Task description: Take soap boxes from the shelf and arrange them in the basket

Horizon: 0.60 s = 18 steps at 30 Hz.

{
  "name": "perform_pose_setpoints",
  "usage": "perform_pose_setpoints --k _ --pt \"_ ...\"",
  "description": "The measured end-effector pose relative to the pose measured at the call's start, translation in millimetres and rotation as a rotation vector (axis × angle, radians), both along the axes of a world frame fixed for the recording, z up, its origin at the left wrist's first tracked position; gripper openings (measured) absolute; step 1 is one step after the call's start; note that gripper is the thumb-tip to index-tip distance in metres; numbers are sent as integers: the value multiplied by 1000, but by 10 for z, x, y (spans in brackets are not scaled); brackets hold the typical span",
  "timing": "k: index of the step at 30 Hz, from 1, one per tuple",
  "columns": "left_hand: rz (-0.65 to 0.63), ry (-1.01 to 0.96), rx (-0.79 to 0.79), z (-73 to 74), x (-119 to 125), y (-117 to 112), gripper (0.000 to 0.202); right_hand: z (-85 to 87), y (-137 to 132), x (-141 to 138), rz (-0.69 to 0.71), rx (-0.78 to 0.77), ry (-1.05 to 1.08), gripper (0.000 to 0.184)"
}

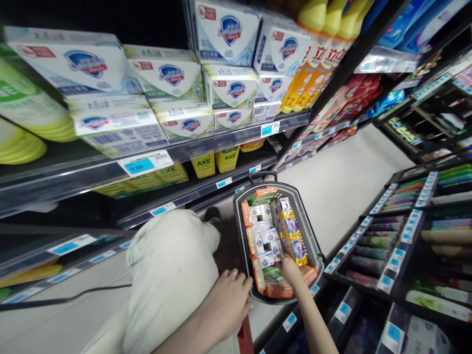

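A dark shopping basket (311, 235) stands on the aisle floor, packed with several soap boxes (268, 231) in white, orange, green and yellow. My right hand (289, 270) reaches into its near end with the fingers curled on a white soap box (266, 258) there. My left hand (228, 301) rests on the basket's near rim, fingers bent over the edge, beside my knee in light trousers (169, 275).
Shelves on the left carry stacked white soap boxes (165, 78), yellow bottles (320, 54) and yellow AXE containers (216, 162). Racks on the right hold toothbrushes and tubes (416, 221). Pale floor (342, 182) runs down the aisle beyond the basket.
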State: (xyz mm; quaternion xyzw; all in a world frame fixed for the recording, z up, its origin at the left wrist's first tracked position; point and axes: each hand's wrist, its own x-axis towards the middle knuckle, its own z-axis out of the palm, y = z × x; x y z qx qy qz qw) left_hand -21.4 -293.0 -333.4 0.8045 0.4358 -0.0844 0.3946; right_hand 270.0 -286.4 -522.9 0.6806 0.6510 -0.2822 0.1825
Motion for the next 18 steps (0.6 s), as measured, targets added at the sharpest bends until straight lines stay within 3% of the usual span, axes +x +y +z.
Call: perform_pose_setpoints --k 4,9,13,18 --pt "1 26 -55 37 -9 10 42 -289 519 -11 51 69 -109 45" --pt "-10 71 -189 -52 23 75 50 -707 991 -79 148 10 -256 64" --pt "-32 105 -259 -147 88 160 54 -863 1049 -33 244 64 -262 52" --pt "-39 103 -287 -200 147 187 56 -877 982 75 282 66 -219 40"
